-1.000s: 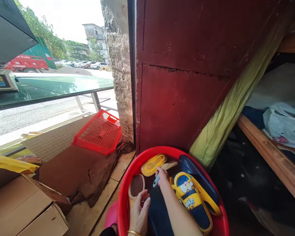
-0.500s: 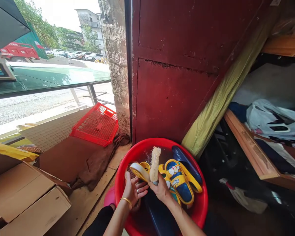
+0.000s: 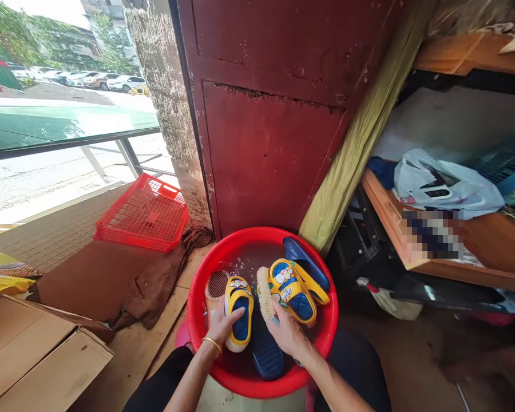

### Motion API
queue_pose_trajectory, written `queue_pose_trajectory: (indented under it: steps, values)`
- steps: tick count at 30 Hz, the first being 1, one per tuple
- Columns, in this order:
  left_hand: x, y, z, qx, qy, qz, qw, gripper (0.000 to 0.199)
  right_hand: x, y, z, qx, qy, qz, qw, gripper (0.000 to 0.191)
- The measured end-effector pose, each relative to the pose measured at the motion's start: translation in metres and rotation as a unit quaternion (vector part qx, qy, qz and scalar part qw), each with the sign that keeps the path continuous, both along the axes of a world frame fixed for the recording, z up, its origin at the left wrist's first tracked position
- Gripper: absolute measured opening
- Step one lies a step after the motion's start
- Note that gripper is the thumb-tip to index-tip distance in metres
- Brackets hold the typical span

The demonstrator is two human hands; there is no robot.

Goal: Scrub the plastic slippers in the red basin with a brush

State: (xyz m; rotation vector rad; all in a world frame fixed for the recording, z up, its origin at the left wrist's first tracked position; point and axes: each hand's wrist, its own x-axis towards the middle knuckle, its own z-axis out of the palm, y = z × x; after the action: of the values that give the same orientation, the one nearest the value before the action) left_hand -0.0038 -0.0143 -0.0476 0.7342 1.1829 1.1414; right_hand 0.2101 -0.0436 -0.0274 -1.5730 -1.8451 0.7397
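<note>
A red plastic basin (image 3: 257, 233) holds shallow water and several slippers. My left hand (image 3: 222, 326), with a gold bangle on its wrist, grips a yellow-and-navy slipper (image 3: 239, 312) by its front edge. My right hand (image 3: 288, 333) holds a scrub brush (image 3: 264, 293) with pale bristles facing left, its handle mostly hidden in my fingers. Beside the brush lies a second yellow-and-navy slipper (image 3: 290, 292). Two navy slippers (image 3: 304, 263) (image 3: 266, 355) lie at the far and near sides of the basin. An oval mesh-faced pad (image 3: 217, 286) rests against the left wall.
A rust-red metal door (image 3: 266, 154) stands behind the basin. To the left lie a red plastic crate (image 3: 141, 214), brown cloth (image 3: 154, 280) and a cardboard box (image 3: 38, 360). A wooden shelf (image 3: 390, 223) with a white plastic bag (image 3: 442, 183) is on the right.
The slipper held up in both hands now lies lower with its top showing, gripped by my left hand. The brush has tilted from upright toward the left. The view has shifted.
</note>
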Motion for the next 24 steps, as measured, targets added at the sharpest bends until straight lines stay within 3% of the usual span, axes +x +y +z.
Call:
queue_pose_trajectory:
  steps: [2, 5, 10, 14, 19, 24]
  values:
    - [0.001, 0.001, -0.01, 0.069, 0.125, 0.0, 0.99, 0.096, 0.004, -0.004, -0.005, 0.015, -0.082, 0.054, 0.995, 0.068]
    - [-0.006, 0.005, -0.02, 0.142, 0.291, 0.006, 0.946, 0.092, 0.008, -0.006, -0.001, 0.034, -0.196, 0.113, 0.973, 0.068]
    - [-0.008, 0.011, -0.02, 0.177, 0.442, -0.021, 0.879, 0.086, -0.004, -0.001, 0.024, 0.086, -0.313, 0.111, 0.939, 0.074]
    - [0.003, 0.009, -0.019, 0.162, 0.486, -0.02, 0.858, 0.067, -0.02, -0.015, 0.016, 0.108, -0.377, 0.096, 0.915, 0.081]
    - [0.003, 0.008, -0.015, 0.121, 0.489, -0.001, 0.864, 0.076, 0.003, -0.048, -0.006, 0.098, -0.407, 0.091, 0.904, 0.087]
    - [0.008, 0.007, -0.022, 0.115, 0.519, 0.005, 0.847, 0.072, 0.025, -0.052, 0.009, 0.081, -0.352, 0.088, 0.928, 0.073]
